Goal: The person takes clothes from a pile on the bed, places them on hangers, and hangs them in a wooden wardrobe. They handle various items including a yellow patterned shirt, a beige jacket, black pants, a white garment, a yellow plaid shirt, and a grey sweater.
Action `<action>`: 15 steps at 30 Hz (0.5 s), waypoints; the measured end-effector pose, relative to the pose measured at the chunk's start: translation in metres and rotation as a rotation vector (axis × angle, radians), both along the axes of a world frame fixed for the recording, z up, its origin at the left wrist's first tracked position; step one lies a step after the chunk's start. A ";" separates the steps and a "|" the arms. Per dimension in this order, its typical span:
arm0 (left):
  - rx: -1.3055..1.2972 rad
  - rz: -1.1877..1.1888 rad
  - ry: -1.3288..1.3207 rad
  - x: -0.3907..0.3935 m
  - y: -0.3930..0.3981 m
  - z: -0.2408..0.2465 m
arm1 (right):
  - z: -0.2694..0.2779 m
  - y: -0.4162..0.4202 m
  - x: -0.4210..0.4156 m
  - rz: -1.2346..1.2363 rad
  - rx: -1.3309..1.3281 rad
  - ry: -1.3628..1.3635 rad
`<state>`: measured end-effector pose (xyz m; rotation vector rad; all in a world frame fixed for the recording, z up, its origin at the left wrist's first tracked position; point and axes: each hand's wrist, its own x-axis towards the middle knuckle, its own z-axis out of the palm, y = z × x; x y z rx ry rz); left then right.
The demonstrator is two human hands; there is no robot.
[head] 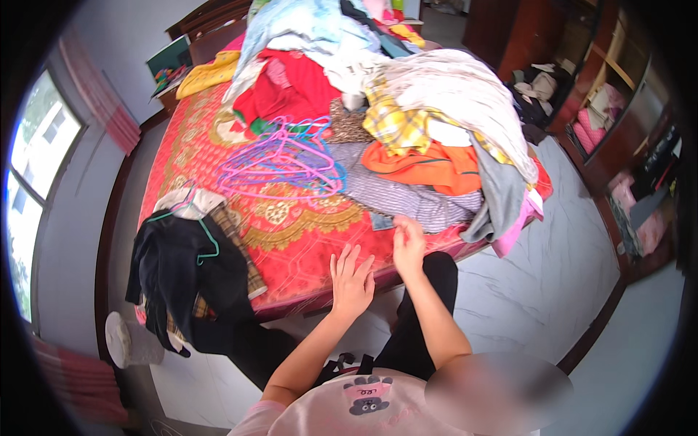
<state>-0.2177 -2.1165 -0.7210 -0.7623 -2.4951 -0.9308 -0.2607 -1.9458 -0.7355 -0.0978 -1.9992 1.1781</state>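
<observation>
My left hand [351,280], fingers spread and holding nothing, hovers over the near edge of the bed with its red patterned cover [305,240]. To its right, my right hand [409,242] has its fingers curled; whether something small is between them I cannot tell. Just beyond it lie a striped garment [403,201] and a scrap of blue denim [381,220]. Pink, purple and blue plastic hangers [283,163] lie heaped farther back. On the left, black clothing [191,267] with a green hanger [210,240] lies over a plaid garment [235,229] at the bed's corner.
A large clothes pile, with an orange garment [425,166] and a white cloth [452,82], covers the bed's far right part. An open wardrobe [611,109] holding clothes stands at the right. A white bin [131,340] stands on the floor at the left.
</observation>
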 end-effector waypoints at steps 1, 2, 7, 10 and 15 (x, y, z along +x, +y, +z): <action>0.009 -0.039 0.008 -0.003 0.009 0.001 | 0.018 0.021 -0.007 -0.057 0.004 0.029; 0.019 -0.082 0.018 -0.008 0.019 0.002 | 0.032 0.046 -0.017 -0.147 0.088 0.089; 0.052 -0.295 0.034 -0.025 0.061 0.015 | 0.090 0.163 -0.093 -0.614 0.374 0.284; 0.101 -0.362 0.025 -0.032 0.084 0.027 | 0.114 0.200 -0.122 -0.727 0.287 0.120; 0.271 -0.414 -0.177 -0.052 0.111 0.042 | 0.099 0.227 -0.125 -0.575 0.237 0.009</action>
